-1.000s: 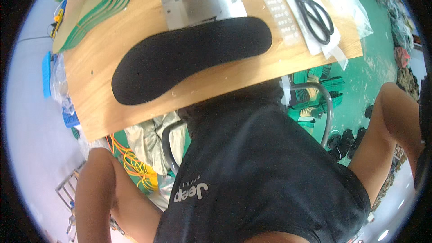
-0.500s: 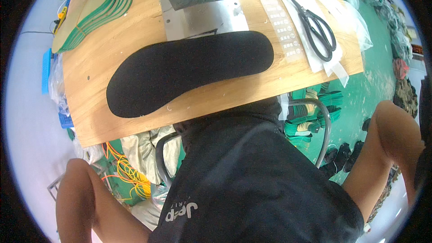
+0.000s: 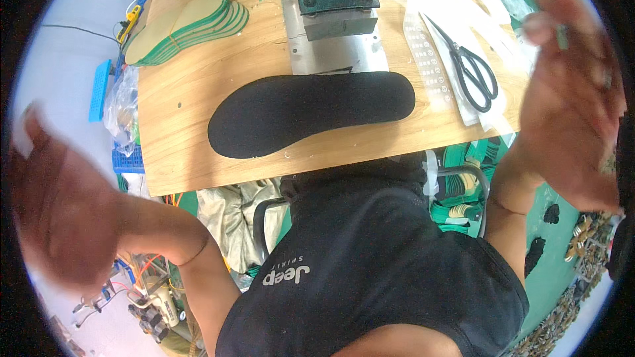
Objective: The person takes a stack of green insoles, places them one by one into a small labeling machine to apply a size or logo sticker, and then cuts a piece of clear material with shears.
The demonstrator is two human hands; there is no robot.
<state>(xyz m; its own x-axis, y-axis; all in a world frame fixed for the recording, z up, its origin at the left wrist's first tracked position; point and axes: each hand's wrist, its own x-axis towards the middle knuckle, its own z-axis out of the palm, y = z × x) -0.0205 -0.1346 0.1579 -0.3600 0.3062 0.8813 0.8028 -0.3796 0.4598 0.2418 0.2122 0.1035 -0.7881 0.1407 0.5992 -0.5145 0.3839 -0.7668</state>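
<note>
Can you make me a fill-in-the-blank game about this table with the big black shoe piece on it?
1. The long insole lying flat on the wooden table is coloured ____.
2. The tool on the white sheets with two looped handles is a pair of ____.
3. The stack of insoles at the table's far left corner has edges coloured ____.
4. Both hands, left hand and right hand, are raised and hold ____.

Missing words: black; scissors; green; nothing

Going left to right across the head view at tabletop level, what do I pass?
Left hand → blue comb-like strip → stack of green-edged insoles → black insole → black scissors → right hand.
</note>
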